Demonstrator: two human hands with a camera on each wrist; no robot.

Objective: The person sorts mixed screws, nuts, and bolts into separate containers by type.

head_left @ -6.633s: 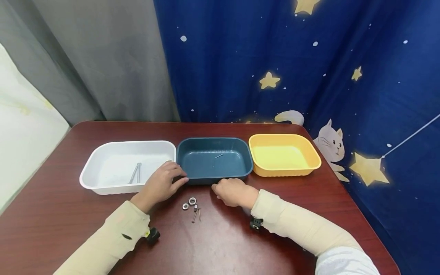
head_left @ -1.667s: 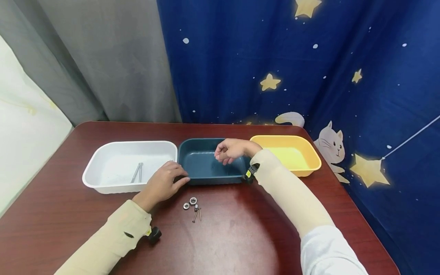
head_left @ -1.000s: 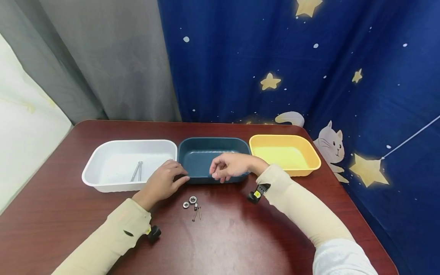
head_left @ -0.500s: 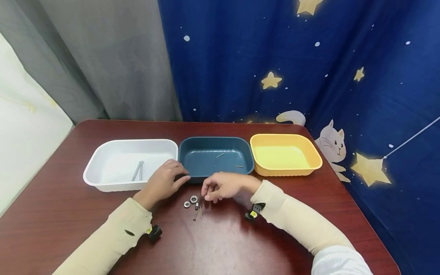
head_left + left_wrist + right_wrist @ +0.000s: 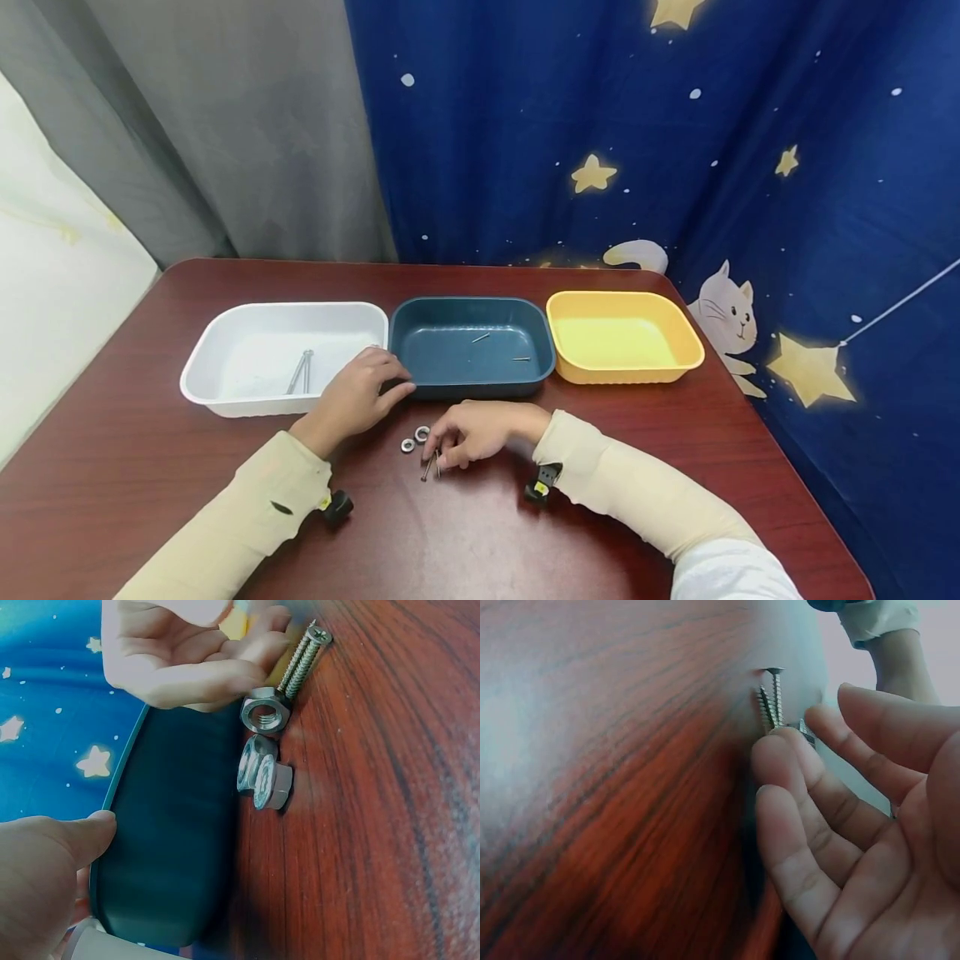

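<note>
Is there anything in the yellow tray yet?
No, the yellow tray shows only its bare bottom in the head view.

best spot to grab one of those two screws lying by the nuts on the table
Pinch the shank just below the head of the outer of the two screws, coming from above with thumb and forefinger. They lie flat and side by side on the table, so only the outer flank and head end are free. The right hand is already at them, nuts just beside.
</note>
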